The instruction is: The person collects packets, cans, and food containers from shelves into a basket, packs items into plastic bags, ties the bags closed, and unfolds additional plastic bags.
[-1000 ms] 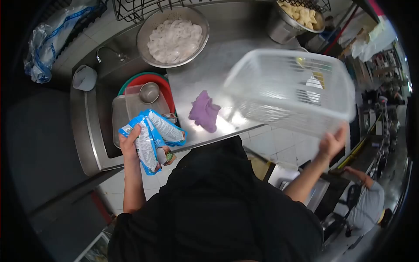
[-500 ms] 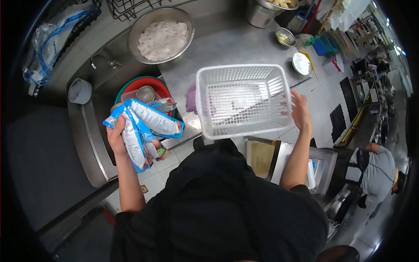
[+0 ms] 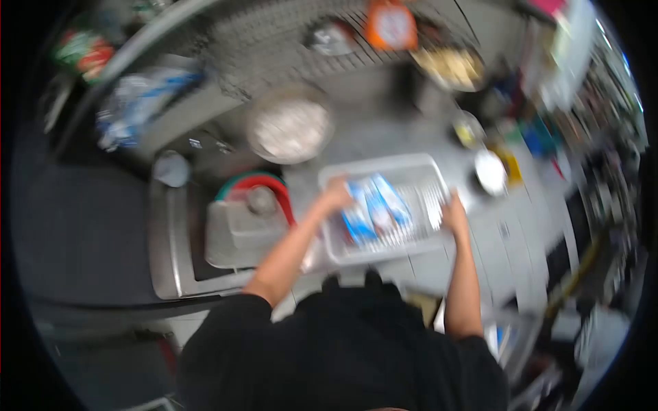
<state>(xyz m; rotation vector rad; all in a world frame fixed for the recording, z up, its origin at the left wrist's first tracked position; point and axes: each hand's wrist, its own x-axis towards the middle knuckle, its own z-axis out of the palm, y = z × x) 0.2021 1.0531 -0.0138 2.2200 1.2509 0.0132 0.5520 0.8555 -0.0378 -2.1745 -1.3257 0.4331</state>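
Observation:
A white plastic basket is at the steel counter's front edge, with the blue packets lying inside it. My left hand is at the basket's left side, beside the packets; motion smears its fingers, and what it grips cannot be made out. On the right, my right hand has its fingers closed on the basket's right rim. The purple cloth is hidden from view.
Left of the basket is a sink with red and green basins and clear trays. A colander of pale food stands behind. Bowls sit at the right; an orange scale is on the rack.
The blue packets have gone from my raised left hand into the basket. My left hand moved right to the basket. The camera view has shifted, showing more of the rack.

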